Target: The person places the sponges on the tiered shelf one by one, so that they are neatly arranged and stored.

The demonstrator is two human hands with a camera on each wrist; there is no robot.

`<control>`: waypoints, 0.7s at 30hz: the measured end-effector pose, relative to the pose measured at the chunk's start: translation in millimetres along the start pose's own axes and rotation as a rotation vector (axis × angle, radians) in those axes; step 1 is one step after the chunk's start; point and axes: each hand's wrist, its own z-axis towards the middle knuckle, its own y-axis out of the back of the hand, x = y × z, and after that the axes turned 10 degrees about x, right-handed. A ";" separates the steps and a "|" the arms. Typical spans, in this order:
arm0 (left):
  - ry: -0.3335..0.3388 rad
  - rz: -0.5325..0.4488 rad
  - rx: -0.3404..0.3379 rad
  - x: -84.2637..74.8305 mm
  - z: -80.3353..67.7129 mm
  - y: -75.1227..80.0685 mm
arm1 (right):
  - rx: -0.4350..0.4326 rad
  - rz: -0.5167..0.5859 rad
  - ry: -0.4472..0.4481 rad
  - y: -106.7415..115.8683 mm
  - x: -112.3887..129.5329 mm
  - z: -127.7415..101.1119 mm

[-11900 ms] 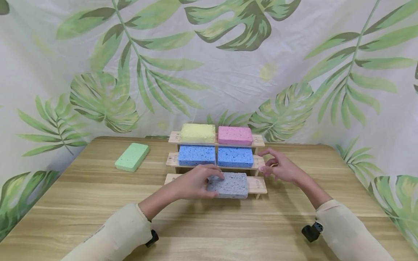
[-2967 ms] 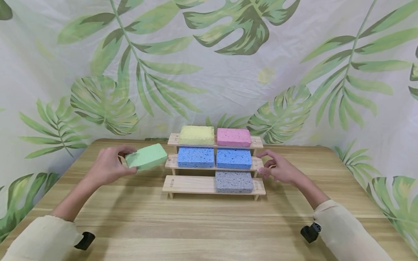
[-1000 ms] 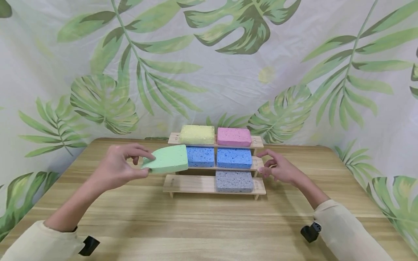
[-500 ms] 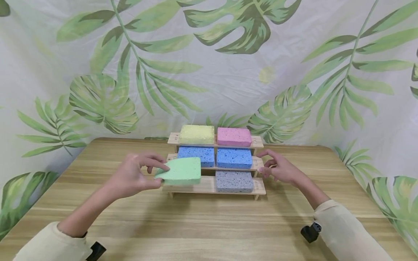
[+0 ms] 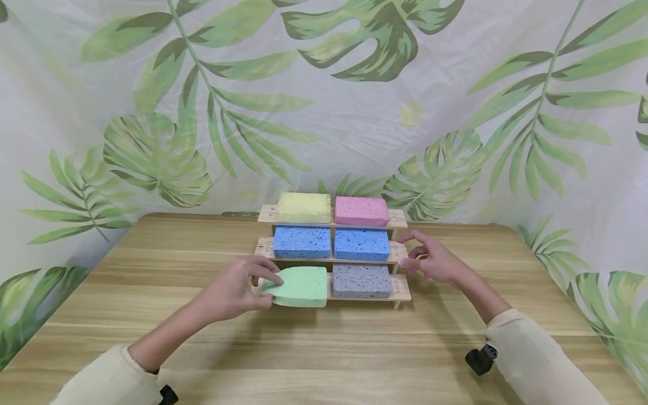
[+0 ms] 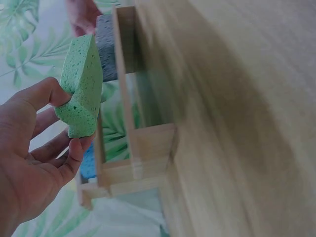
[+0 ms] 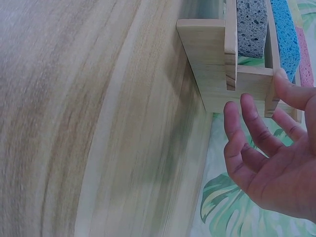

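Note:
In the head view my left hand (image 5: 240, 287) pinches a light green sponge (image 5: 301, 286) by its left end, thumb below and fingers on top. It overlaps the left half of the lowest shelf, beside the grey sponge (image 5: 361, 280). The left wrist view has the green sponge (image 6: 81, 81) bent where the fingers squeeze it. Past it, the shelf stands on wooden legs. At the right end of the three-tier wooden rack (image 5: 400, 287), my right hand (image 5: 432, 259) holds the middle shelf's end between thumb and forefinger; its other fingers (image 7: 259, 131) curl loosely.
Two blue sponges (image 5: 302, 242) lie side by side on the middle shelf. A yellow sponge (image 5: 304, 208) and a pink sponge (image 5: 361, 211) occupy the top one. The rack stands on a wood-grain table (image 5: 324, 354) before a leaf-print cloth (image 5: 354, 112).
The grey sponge has moved right along the lowest shelf. My left hand has picked the green sponge off the table and brought it right and down to that shelf. My right hand has stayed put.

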 end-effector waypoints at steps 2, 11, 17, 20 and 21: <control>-0.011 0.013 0.001 1.5 1.5 -4.6 | 0.000 -0.001 0.000 -0.1 -0.2 0.1; -0.014 0.026 0.008 6.0 4.1 -13.5 | 0.001 0.000 -0.001 -0.5 -0.7 0.7; -0.002 0.042 0.064 7.8 4.0 -10.6 | -0.001 0.004 -0.005 -0.2 -0.1 0.8; 0.007 0.068 0.101 7.7 3.0 -8.3 | -0.001 0.003 -0.003 -0.2 -0.4 1.0; 0.009 0.079 0.113 7.3 2.5 -7.4 | -0.001 0.004 -0.004 -0.2 -0.5 1.0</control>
